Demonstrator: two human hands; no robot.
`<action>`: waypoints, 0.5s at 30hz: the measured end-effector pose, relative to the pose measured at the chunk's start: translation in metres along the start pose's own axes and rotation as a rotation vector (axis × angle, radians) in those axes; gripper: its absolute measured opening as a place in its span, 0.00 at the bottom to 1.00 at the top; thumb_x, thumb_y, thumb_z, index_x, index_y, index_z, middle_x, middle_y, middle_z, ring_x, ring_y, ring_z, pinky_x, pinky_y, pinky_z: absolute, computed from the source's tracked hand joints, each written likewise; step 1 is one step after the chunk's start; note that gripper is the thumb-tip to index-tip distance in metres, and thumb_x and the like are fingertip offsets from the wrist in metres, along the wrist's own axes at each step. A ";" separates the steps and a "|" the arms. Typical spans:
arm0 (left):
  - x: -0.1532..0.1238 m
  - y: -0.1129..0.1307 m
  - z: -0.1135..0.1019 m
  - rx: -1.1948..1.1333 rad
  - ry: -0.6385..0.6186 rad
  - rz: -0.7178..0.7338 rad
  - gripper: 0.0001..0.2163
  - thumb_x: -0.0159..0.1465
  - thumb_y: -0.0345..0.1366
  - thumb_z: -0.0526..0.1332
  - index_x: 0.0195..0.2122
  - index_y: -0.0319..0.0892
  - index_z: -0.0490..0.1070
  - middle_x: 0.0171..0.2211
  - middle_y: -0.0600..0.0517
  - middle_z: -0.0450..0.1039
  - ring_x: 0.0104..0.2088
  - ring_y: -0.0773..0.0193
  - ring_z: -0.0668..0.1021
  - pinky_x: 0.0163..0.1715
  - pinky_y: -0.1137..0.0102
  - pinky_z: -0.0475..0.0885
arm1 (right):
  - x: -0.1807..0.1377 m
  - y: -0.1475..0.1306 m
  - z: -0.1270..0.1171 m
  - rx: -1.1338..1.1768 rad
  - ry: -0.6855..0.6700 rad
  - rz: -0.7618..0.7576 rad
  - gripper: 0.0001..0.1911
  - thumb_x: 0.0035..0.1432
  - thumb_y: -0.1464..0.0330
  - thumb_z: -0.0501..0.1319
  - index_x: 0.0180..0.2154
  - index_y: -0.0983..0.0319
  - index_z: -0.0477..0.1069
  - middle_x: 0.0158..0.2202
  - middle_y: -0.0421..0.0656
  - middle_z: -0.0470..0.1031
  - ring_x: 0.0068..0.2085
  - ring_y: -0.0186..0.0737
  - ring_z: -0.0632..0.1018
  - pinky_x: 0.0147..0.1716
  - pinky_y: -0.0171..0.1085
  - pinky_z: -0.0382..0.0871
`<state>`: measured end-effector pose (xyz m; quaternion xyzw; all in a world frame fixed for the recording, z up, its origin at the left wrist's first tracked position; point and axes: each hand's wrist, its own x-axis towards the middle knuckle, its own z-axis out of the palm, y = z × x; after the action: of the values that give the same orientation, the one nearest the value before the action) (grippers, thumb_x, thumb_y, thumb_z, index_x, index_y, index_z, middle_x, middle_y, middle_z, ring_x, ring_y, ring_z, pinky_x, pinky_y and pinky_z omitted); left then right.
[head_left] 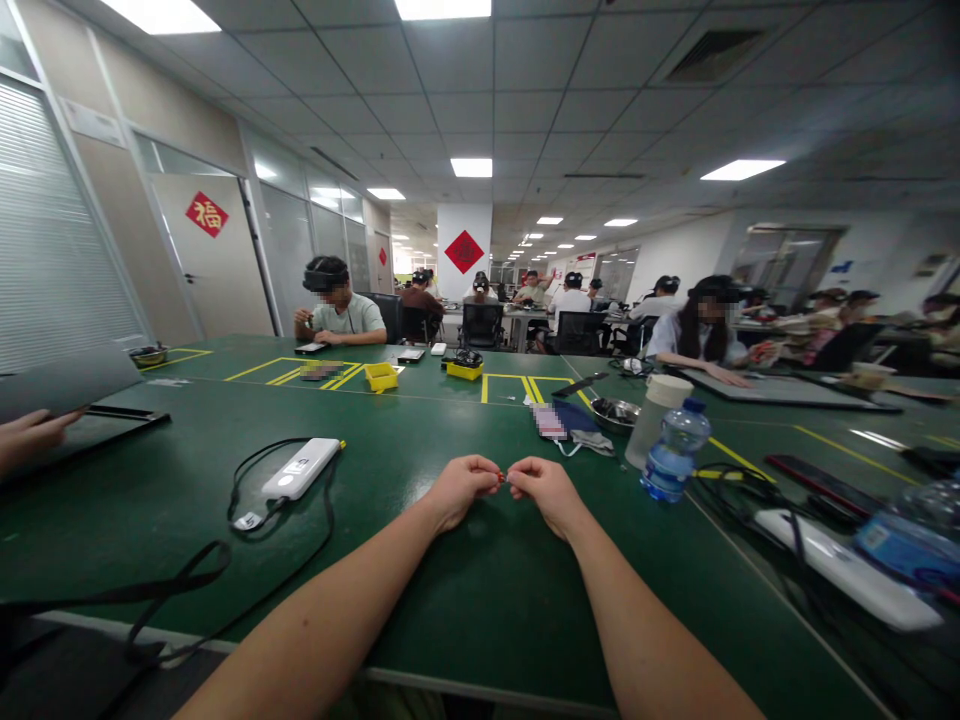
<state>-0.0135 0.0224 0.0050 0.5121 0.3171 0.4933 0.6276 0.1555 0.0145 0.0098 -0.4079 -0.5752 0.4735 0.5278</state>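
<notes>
My left hand (463, 492) is closed in a pinch on a small orange-red piece (501, 478), too tiny for its kind to show. Right beside it, my right hand (547, 494) also pinches, with its fingertips almost against the left ones. What sits between the right fingertips is mostly hidden. Both hands are held over the green table (495, 590), near its front edge.
To the left lies a white power bank (303, 470) with a black cable. A water bottle (676, 450), a pale cup (657, 420) and a metal bowl (616, 414) stand to the right. Yellow trays (381, 378) are farther back. Several people sit around.
</notes>
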 end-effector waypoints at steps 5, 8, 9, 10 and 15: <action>0.000 0.000 -0.001 -0.029 -0.014 -0.009 0.09 0.46 0.29 0.67 0.28 0.35 0.70 0.27 0.48 0.73 0.27 0.67 0.74 0.31 0.72 0.68 | 0.001 0.002 -0.001 0.055 0.007 0.013 0.14 0.40 0.62 0.67 0.28 0.65 0.73 0.23 0.43 0.73 0.24 0.35 0.73 0.25 0.35 0.67; -0.001 -0.001 -0.001 -0.038 -0.037 -0.006 0.09 0.46 0.29 0.67 0.29 0.35 0.70 0.27 0.48 0.73 0.28 0.67 0.75 0.32 0.71 0.68 | 0.001 0.003 -0.002 0.029 -0.005 0.024 0.14 0.40 0.63 0.67 0.28 0.65 0.73 0.24 0.43 0.73 0.24 0.35 0.72 0.25 0.36 0.67; -0.001 -0.001 -0.001 -0.041 -0.041 -0.006 0.09 0.46 0.29 0.67 0.29 0.36 0.70 0.28 0.48 0.74 0.28 0.67 0.75 0.32 0.71 0.68 | 0.001 0.003 -0.002 0.028 -0.004 0.026 0.14 0.40 0.63 0.67 0.28 0.65 0.73 0.24 0.43 0.73 0.24 0.35 0.72 0.25 0.36 0.67; -0.001 0.000 -0.001 -0.044 -0.041 -0.006 0.09 0.47 0.30 0.67 0.29 0.36 0.70 0.28 0.48 0.74 0.28 0.67 0.75 0.32 0.71 0.68 | 0.001 0.003 -0.002 0.033 -0.002 0.027 0.14 0.40 0.63 0.67 0.28 0.65 0.73 0.24 0.43 0.73 0.24 0.35 0.72 0.25 0.35 0.66; -0.001 0.000 0.000 -0.047 -0.018 -0.017 0.09 0.46 0.30 0.68 0.28 0.35 0.71 0.28 0.47 0.74 0.28 0.67 0.75 0.32 0.72 0.68 | 0.001 0.002 -0.001 0.021 0.003 0.029 0.14 0.39 0.62 0.67 0.28 0.65 0.73 0.23 0.43 0.74 0.23 0.34 0.72 0.24 0.35 0.66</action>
<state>-0.0139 0.0218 0.0053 0.4990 0.3040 0.4907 0.6464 0.1568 0.0156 0.0080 -0.4116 -0.5634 0.4865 0.5258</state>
